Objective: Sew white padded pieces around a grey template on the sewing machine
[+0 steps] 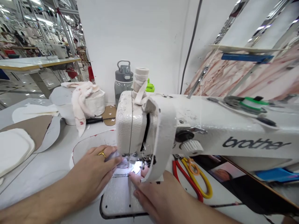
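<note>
A white sewing machine (147, 124) marked "brother" stands in front of me, its lamp lighting the needle area. My left hand (99, 169), with a gold ring, holds a thin pale grey fabric piece (122, 163) just left of the needle area, thumb and fingers together on it. On the other side, my right hand (161, 193) has its fingertips at the lit front edge of that piece, close to the presser foot. A white strip on the machine head hides part of those fingers. A larger pale panel (93, 144) with a reddish edge lies behind my left hand.
Red-handled pliers (184, 177) and yellow-handled scissors (204, 183) lie right of my right hand. Cut panels (15, 149) are stacked at left. Behind them are a white fabric roll (95, 102), a screwdriver (95, 120) and a grey bottle (123, 81). A white wall stands behind.
</note>
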A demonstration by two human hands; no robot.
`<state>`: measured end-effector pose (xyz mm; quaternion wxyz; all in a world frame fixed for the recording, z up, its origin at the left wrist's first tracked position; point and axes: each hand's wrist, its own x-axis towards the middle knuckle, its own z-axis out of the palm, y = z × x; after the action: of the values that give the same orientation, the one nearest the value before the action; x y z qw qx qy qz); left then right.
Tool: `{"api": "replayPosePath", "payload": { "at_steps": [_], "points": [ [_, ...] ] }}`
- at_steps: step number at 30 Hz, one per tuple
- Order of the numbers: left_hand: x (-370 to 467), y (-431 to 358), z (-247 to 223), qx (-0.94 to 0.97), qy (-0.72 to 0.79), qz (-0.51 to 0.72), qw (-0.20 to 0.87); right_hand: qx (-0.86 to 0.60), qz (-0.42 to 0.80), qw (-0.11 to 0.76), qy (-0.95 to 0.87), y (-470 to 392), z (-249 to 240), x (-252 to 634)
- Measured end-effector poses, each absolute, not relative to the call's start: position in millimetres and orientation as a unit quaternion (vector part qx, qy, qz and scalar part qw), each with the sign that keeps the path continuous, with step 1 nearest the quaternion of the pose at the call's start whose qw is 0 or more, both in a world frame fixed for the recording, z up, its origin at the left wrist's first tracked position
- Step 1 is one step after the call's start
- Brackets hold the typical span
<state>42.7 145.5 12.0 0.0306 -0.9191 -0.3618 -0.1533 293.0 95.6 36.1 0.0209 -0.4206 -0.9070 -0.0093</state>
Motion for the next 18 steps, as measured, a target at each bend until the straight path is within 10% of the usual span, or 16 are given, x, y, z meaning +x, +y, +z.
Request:
{"api": "replayPosePath", "payload": {
  "at_steps": [18],
  "points": [
    [38.1,147.9,16.9,-0.918,-0.366,-0.149,0.009,-0.386,-0.035,-0.008,-0.922,97.4,35.6,293.5]
  ]
}}
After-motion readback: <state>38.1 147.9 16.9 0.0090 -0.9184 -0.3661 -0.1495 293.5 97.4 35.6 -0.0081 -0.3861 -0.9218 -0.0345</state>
